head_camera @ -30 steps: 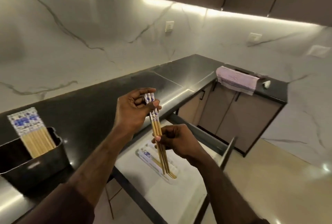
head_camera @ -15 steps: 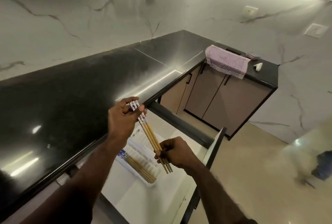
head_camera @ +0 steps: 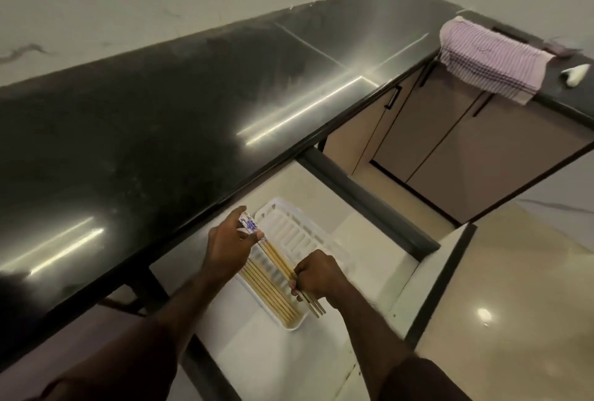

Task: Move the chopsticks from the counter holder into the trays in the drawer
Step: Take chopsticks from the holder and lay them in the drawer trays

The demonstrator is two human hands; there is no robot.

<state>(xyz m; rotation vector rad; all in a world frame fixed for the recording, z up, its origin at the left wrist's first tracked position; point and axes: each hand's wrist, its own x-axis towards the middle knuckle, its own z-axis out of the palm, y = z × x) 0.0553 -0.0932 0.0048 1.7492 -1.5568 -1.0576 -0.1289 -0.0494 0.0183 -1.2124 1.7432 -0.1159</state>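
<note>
- Holding a small bundle of chopsticks (head_camera: pixel 279 262) over the open drawer (head_camera: pixel 369 204), both hands grip it at opposite ends.
- The left hand (head_camera: pixel 229 245) pinches the blue-and-white patterned tops between thumb and fingers, at about 10 o'clock of the bundle.
- The right hand (head_camera: pixel 316 278) is curled round the plain wooden tips at about 4 o'clock, with the tips sticking out past the fist.
- The bundle lies slantwise just above a white tray (head_camera: pixel 289 325) in the drawer; whether it touches the tray I cannot tell.
- More chopsticks (head_camera: pixel 266 293) already lie in this tray, side by side, at 7 o'clock of the held bundle.
- A second white tray (head_camera: pixel 289 227) sits right beside the first, at 1 o'clock of it, its ribbed floor showing.
- The dark glossy surface (head_camera: pixel 160 130) runs above the drawer, and at 2 o'clock a striped cloth (head_camera: pixel 488 63) hangs over its edge, with a small white object (head_camera: pixel 575 74) near it.
</note>
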